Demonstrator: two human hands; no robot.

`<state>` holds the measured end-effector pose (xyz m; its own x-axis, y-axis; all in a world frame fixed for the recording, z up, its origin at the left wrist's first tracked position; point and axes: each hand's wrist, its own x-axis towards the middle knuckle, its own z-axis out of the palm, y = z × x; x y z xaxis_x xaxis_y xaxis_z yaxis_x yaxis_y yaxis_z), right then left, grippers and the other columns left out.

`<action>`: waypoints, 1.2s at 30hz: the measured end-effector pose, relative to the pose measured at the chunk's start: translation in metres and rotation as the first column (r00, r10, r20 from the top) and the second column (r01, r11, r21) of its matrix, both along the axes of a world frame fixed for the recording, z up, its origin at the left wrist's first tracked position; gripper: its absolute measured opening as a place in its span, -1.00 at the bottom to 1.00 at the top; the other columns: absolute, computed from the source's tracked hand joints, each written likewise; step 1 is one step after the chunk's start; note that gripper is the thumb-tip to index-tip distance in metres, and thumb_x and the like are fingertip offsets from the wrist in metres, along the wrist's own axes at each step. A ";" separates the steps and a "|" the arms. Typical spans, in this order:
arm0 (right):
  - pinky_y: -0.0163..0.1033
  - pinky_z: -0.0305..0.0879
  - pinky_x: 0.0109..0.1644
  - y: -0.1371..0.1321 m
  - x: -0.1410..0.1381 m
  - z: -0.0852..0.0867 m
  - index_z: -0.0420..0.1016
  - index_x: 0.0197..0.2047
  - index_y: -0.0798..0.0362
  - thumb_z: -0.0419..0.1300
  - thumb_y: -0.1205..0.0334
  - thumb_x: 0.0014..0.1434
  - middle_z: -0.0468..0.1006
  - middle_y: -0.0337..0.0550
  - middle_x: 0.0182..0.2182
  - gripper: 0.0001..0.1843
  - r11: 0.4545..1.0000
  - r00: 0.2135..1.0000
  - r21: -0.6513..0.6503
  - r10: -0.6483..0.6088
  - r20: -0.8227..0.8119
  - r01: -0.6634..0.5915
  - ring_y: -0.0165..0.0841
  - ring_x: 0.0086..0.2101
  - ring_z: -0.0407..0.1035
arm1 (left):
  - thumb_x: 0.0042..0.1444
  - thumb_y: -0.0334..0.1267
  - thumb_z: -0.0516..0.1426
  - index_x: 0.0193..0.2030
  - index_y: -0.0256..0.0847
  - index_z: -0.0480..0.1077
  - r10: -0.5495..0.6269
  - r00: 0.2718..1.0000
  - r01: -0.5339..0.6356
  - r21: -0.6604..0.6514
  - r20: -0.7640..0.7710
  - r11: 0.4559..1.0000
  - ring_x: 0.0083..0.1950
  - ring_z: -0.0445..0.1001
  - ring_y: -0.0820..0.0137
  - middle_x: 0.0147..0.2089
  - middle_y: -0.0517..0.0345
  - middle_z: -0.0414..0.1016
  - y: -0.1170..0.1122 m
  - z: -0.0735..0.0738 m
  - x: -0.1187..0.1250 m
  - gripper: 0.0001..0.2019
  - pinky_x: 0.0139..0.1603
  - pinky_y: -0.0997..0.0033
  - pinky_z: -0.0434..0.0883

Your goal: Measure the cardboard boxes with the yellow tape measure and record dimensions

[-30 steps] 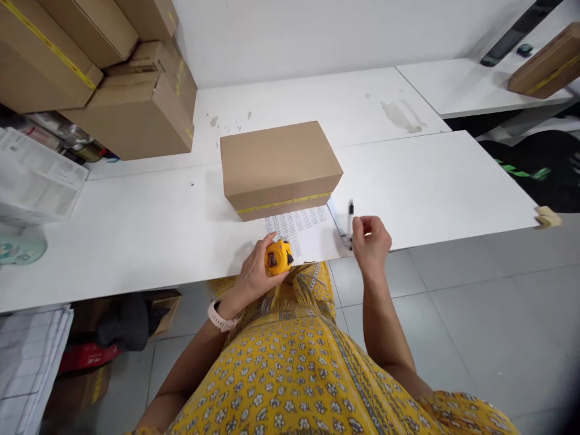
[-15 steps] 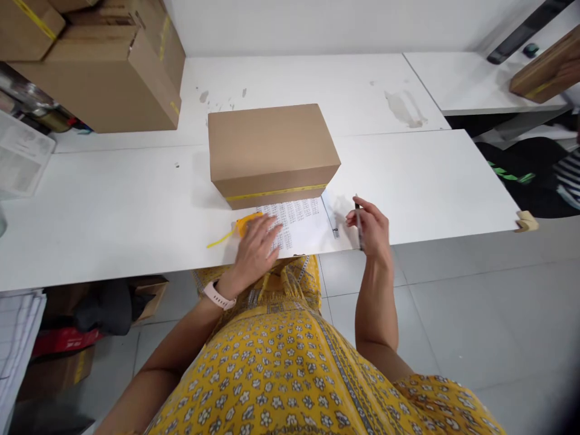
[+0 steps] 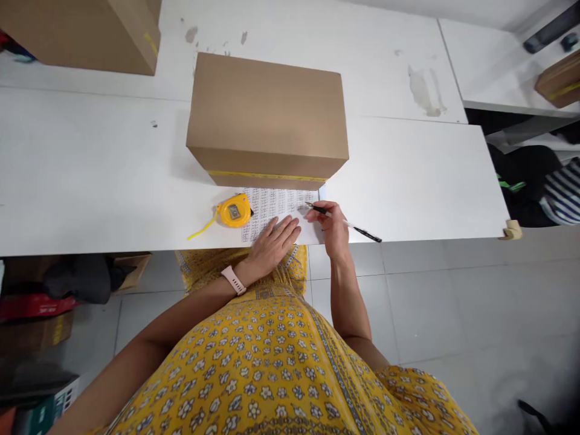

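Observation:
My left hand (image 3: pixel 274 240) lies flat on a sheet of paper (image 3: pixel 258 211) filled with columns of small writing, its fingers stretched out. In my right hand (image 3: pixel 334 229) is a pen (image 3: pixel 357 228), pinched with its tip pointing left over the sheet's right side; whether the tip touches the paper I cannot tell. A yellow tape measure (image 3: pixel 234 210) rests just left of the sheet, with its yellow strap trailing to the left. Directly behind the paper stands a closed brown cardboard box (image 3: pixel 267 115) with a yellow stripe along its front, covering the sheet's far edge.
More cardboard boxes (image 3: pixel 90 33) stand at the back left of the white table (image 3: pixel 90 175). At the table's right front corner is a beige corner guard (image 3: pixel 512 229). Bags and boxes lie below on the left, and a dark bag (image 3: pixel 521 169) sits at the right.
My left hand has moved off the tape measure and now lies flat on the paper. My right hand has brought the pen left over the sheet. The view has tilted down.

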<state>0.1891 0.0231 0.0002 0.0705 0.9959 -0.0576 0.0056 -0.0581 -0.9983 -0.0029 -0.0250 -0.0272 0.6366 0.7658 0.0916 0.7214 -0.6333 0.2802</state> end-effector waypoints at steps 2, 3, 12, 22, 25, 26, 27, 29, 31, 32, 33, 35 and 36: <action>-0.17 0.43 -0.14 0.003 -0.010 -0.005 0.51 -0.17 -0.02 0.14 -0.36 0.28 0.59 -0.18 -0.36 -0.46 1.000 0.997 0.012 0.022 0.068 -0.023 -0.34 -0.31 0.48 | 0.46 -0.36 -0.02 0.49 -0.32 0.21 0.008 1.000 -0.008 0.007 -0.005 1.000 0.60 0.06 0.11 0.56 -0.14 0.16 -0.001 -0.002 -0.001 -0.51 0.61 -0.11 0.04; -0.19 0.41 -0.17 0.004 -0.013 -0.007 0.51 -0.22 -0.02 0.20 -0.32 0.25 0.57 -0.21 -0.38 -0.50 1.000 0.993 0.020 0.015 0.115 -0.018 -0.36 -0.34 0.44 | 0.47 -0.35 -0.02 0.49 -0.32 0.22 0.012 1.000 -0.012 0.010 -0.005 1.000 0.60 0.07 0.12 0.56 -0.14 0.16 -0.001 -0.002 0.000 -0.52 0.61 -0.10 0.04; -0.25 0.30 -0.32 0.014 -0.017 -0.015 0.45 -0.27 -0.02 0.43 -0.15 0.04 0.52 -0.29 -0.41 -0.58 0.999 0.976 -0.008 -0.037 0.216 0.039 -0.43 -0.42 0.31 | 0.46 -0.36 0.01 0.52 -0.26 0.16 0.029 0.997 -0.030 0.005 0.068 1.000 0.61 0.02 0.14 0.57 -0.14 0.12 0.000 -0.004 0.002 -0.47 0.60 -0.10 0.08; -0.26 0.12 -0.38 0.014 -0.023 -0.021 0.19 -0.46 -0.05 0.24 0.07 0.23 0.24 -0.41 -0.59 -0.66 0.984 0.914 0.118 -0.166 0.370 0.131 -0.45 -0.52 0.14 | 0.47 -0.36 -0.01 0.53 -0.28 0.13 0.023 0.997 -0.024 0.009 0.071 1.000 0.61 -0.01 0.14 0.57 -0.15 0.10 -0.001 -0.007 0.002 -0.47 0.61 -0.09 0.08; -0.27 0.12 -0.39 0.014 -0.023 -0.022 0.22 -0.45 -0.05 0.24 0.03 0.24 0.29 -0.39 -0.58 -0.66 0.989 0.904 0.091 -0.141 0.403 0.113 -0.45 -0.52 0.16 | 0.46 -0.37 -0.01 0.54 -0.29 0.11 0.015 0.997 -0.016 0.017 0.071 1.000 0.62 -0.05 0.14 0.58 -0.15 0.08 -0.001 -0.010 0.001 -0.46 0.62 -0.11 0.06; -0.27 0.12 -0.39 0.014 -0.023 -0.022 0.22 -0.45 -0.05 0.24 0.02 0.24 0.29 -0.39 -0.58 -0.66 0.990 0.903 0.089 -0.139 0.407 0.112 -0.45 -0.52 0.16 | 0.46 -0.37 0.00 0.55 -0.29 0.10 0.014 0.997 -0.015 0.016 0.075 1.000 0.63 -0.05 0.14 0.58 -0.15 0.07 -0.002 -0.010 0.001 -0.45 0.62 -0.11 0.05; -0.27 0.11 -0.40 0.014 -0.023 -0.022 0.22 -0.45 -0.05 0.25 0.01 0.23 0.29 -0.39 -0.58 -0.65 0.990 0.902 0.089 -0.140 0.408 0.114 -0.45 -0.52 0.16 | 0.46 -0.37 0.00 0.54 -0.30 0.11 0.013 0.997 -0.014 0.016 0.079 1.000 0.62 -0.05 0.13 0.58 -0.16 0.08 -0.001 -0.010 0.001 -0.45 0.62 -0.11 0.05; -0.26 0.11 -0.39 0.015 -0.023 -0.022 0.22 -0.45 -0.05 0.25 0.00 0.23 0.27 -0.40 -0.60 -0.64 0.989 0.901 0.091 -0.145 0.409 0.118 -0.45 -0.52 0.14 | 0.48 -0.37 -0.02 0.52 -0.34 0.13 0.009 0.997 -0.011 0.028 0.075 1.000 0.62 -0.02 0.12 0.58 -0.19 0.09 -0.001 -0.009 0.001 -0.48 0.61 -0.09 0.07; -0.26 0.10 -0.39 0.015 -0.024 -0.022 0.21 -0.45 -0.05 0.26 -0.01 0.22 0.24 -0.41 -0.61 -0.63 0.989 0.901 0.089 -0.147 0.409 0.122 -0.45 -0.53 0.13 | 0.50 -0.35 -0.05 0.50 -0.39 0.17 0.005 0.998 -0.008 0.053 0.056 0.999 0.60 0.03 0.10 0.56 -0.22 0.13 0.000 -0.006 0.001 -0.52 0.60 -0.07 0.12; -0.26 0.09 -0.39 0.015 -0.024 -0.021 0.21 -0.45 -0.05 0.26 -0.01 0.22 0.24 -0.41 -0.62 -0.63 0.989 0.902 0.087 -0.146 0.407 0.121 -0.45 -0.53 0.12 | 0.51 -0.35 -0.07 0.48 -0.40 0.19 0.003 0.999 -0.005 0.063 0.045 0.998 0.60 0.04 0.09 0.55 -0.23 0.14 0.000 -0.005 0.001 -0.53 0.59 -0.07 0.13; -0.26 0.09 -0.40 0.015 -0.024 -0.021 0.20 -0.45 -0.05 0.26 -0.01 0.21 0.24 -0.42 -0.62 -0.63 0.989 0.903 0.086 -0.145 0.405 0.120 -0.45 -0.54 0.11 | 0.51 -0.35 -0.08 0.47 -0.41 0.20 0.001 0.999 -0.003 0.068 0.037 0.998 0.59 0.05 0.09 0.55 -0.23 0.15 0.000 -0.004 0.001 -0.54 0.59 -0.07 0.14; -0.26 0.08 -0.40 0.015 -0.024 -0.021 0.21 -0.45 -0.05 0.26 -0.01 0.21 0.25 -0.42 -0.62 -0.64 0.990 0.902 0.085 -0.137 0.409 0.112 -0.46 -0.54 0.11 | 0.51 -0.35 -0.08 0.48 -0.40 0.19 -0.001 0.999 -0.001 0.058 0.035 0.998 0.60 0.04 0.10 0.56 -0.22 0.14 0.000 -0.004 0.000 -0.54 0.59 -0.08 0.13; -0.26 0.08 -0.40 0.015 -0.024 -0.020 0.22 -0.44 -0.05 0.26 -0.01 0.21 0.25 -0.42 -0.62 -0.64 0.991 0.900 0.084 -0.132 0.415 0.106 -0.46 -0.54 0.11 | 0.50 -0.35 -0.07 0.49 -0.38 0.18 0.001 0.999 -0.003 0.047 0.042 0.999 0.61 0.01 0.11 0.56 -0.21 0.12 0.000 -0.004 0.000 -0.53 0.60 -0.08 0.11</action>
